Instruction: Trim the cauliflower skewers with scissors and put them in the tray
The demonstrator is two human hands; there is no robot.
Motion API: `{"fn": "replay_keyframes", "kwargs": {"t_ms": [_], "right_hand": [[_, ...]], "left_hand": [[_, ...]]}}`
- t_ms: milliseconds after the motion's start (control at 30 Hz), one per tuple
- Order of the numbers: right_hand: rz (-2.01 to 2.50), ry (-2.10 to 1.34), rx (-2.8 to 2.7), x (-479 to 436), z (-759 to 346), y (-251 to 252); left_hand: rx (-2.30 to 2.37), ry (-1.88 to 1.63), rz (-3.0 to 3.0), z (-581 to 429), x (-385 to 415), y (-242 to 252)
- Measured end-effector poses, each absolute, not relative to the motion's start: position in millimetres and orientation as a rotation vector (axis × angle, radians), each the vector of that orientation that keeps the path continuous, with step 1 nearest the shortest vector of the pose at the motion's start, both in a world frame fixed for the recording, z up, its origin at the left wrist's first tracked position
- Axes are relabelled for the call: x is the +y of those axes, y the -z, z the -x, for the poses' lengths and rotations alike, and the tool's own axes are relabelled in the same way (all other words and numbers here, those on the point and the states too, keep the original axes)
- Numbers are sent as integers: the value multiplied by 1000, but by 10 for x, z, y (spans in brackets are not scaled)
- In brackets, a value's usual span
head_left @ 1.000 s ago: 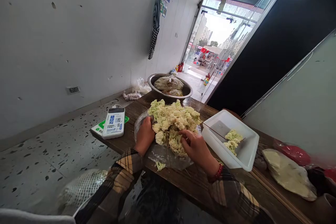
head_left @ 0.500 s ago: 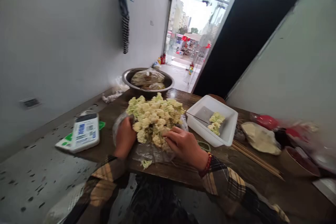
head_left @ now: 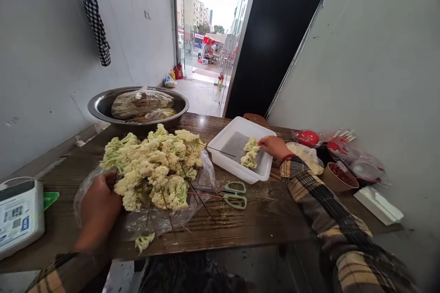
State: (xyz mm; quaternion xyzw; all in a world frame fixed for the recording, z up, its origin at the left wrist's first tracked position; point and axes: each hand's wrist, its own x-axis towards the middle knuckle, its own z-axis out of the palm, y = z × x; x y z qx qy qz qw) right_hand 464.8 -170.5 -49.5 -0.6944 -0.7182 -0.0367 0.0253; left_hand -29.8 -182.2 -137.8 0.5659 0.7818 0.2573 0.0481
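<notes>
A large heap of cauliflower florets (head_left: 151, 165) lies on a clear plastic bag (head_left: 206, 171) on the wooden table, with several thin skewers sticking out. My left hand (head_left: 99, 203) is curled against the heap's left side; its fingertips are partly hidden, and what they grip does not show. My right hand (head_left: 275, 146) reaches over the right wall of a white plastic tray (head_left: 223, 169). Its fingers are pinched together at the edge of the cauliflower pieces in the tray (head_left: 251, 145). Green-handled scissors (head_left: 235, 194) lie between heap and tray, their blades partly under skewers.
A metal basin (head_left: 182, 107) holding plastic-bagged food stands behind the heap. A white scale-like device (head_left: 20, 219) is at the left edge. Rightward are a paper bowl (head_left: 340, 176) of red contents, a tissue pack (head_left: 378, 206) and plastic bags. A loose floret (head_left: 144, 241) lies near the front edge.
My right hand has left the heap and moved right to the cauliflower in the tray. My left hand stays at the heap's left side. The view has shifted, uncovering the scissors and skewers.
</notes>
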Motion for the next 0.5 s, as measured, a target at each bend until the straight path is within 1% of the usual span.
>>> {"fn": "replay_keyframes", "kwargs": {"t_ms": [100,200,500], "right_hand": [[2205,96,-2293,-1551,-4772,636],[2168,65,-2388,-1415,-4792,711],[1751,-223,-2653,-1443,-4666,859]], "left_hand": [[2413,-761,-1732,324,-1789,1411],[2415,-747,-1731,352,-1769,1438],[2393,-832,-1788,381,-1762,1485]]}}
